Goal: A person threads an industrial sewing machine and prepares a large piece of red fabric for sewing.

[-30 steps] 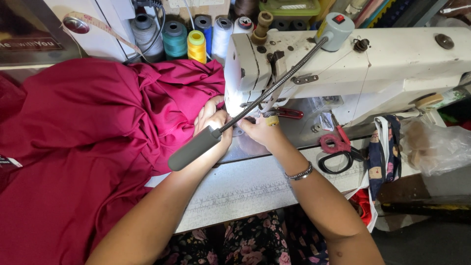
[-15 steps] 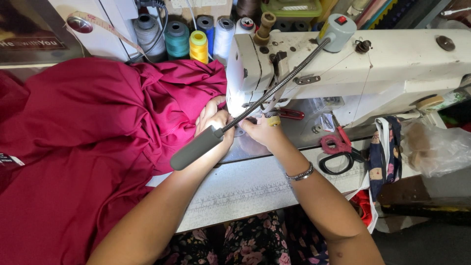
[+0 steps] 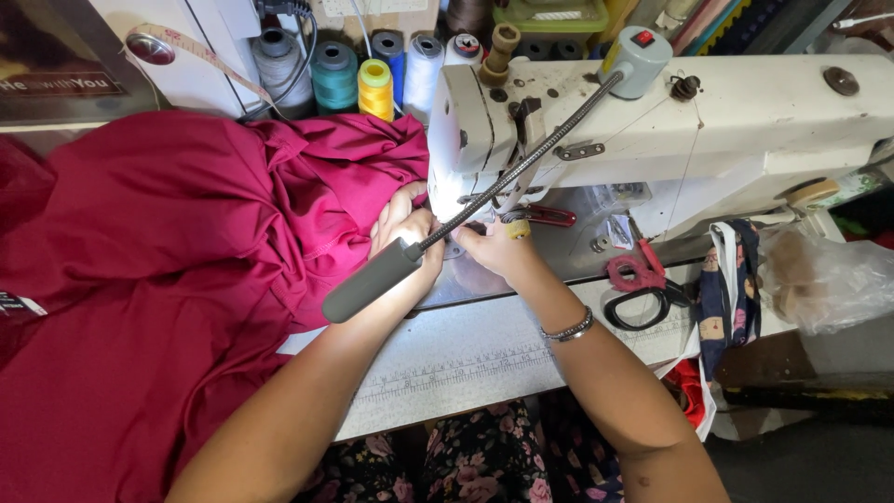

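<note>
Fabric lies left of the sewing machine, scissors before it.

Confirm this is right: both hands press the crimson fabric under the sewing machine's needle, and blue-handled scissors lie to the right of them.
Wrong only on colour: the head view shows the scissors with pink and black handles. Left hand, right hand, fabric and sewing machine stand as stated.

Crimson fabric, white sewing machine, yellow spool
</note>
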